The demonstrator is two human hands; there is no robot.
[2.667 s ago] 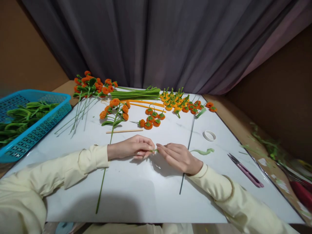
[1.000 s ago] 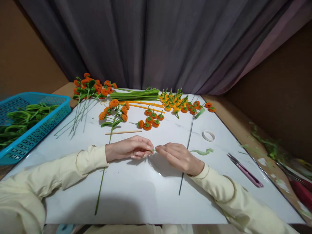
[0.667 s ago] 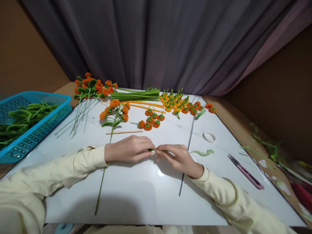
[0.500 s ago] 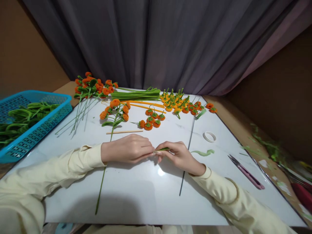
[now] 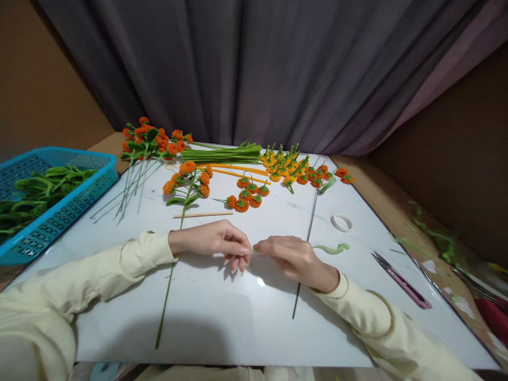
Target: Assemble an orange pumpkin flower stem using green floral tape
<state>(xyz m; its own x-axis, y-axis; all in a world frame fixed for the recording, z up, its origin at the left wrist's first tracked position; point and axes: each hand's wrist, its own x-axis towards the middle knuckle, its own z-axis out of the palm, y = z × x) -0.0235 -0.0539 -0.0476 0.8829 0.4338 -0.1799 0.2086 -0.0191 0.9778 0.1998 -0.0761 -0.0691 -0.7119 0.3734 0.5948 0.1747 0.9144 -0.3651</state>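
Observation:
My left hand (image 5: 216, 244) and my right hand (image 5: 292, 257) meet fingertip to fingertip over the middle of the white table (image 5: 222, 317). Between them they pinch a small green pipe-cleaner piece (image 5: 251, 250), mostly hidden by the fingers. A long green stem with orange pompom flowers (image 5: 186, 180) passes under my left wrist. A thin dark wire (image 5: 307, 238) runs under my right hand. A strip of pale green tape (image 5: 331, 247) lies just right of my right hand.
A blue basket (image 5: 59, 211) of green leaves stands at the left edge. Orange pompoms (image 5: 246, 193), green stems (image 5: 222, 153), a wooden stick (image 5: 202, 214) and flower sprays (image 5: 148, 137) lie at the back. A white tape roll (image 5: 342, 222) and purple scissors (image 5: 400, 279) lie to the right.
Both hands stayed joined at the table's middle while the fingers shifted on the green piece. My left fingers have spread downward and my right hand has rolled back flatter.

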